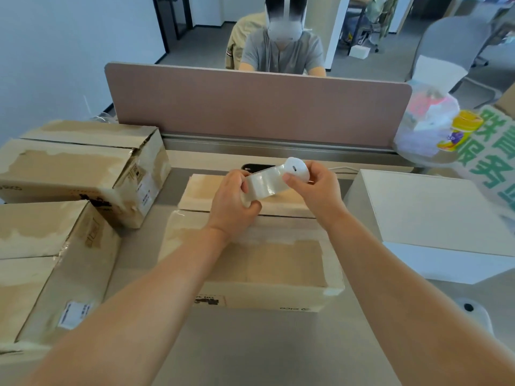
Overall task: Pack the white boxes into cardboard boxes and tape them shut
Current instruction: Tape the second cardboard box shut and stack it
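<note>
Both hands [276, 190] grip the tape roll [267, 185] above the cardboard box [250, 263].

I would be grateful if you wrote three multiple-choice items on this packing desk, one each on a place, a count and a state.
1. Where is the white box?
A. Right of the centre carton
B. Inside the centre carton
C. On the left cartons

2. How many cardboard boxes sit at the left of the desk?
A. None
B. Two
C. Five

3. What state is the clear tape in?
A. Lying untouched on the desk
B. Stretched between both hands
C. Stuck across the white box

Answers:
1 A: it rests on the desk beside the centre carton.
2 B: a far carton and a near carton are there.
3 B: the left hand and the right hand hold a strip taut above the centre carton.
</note>
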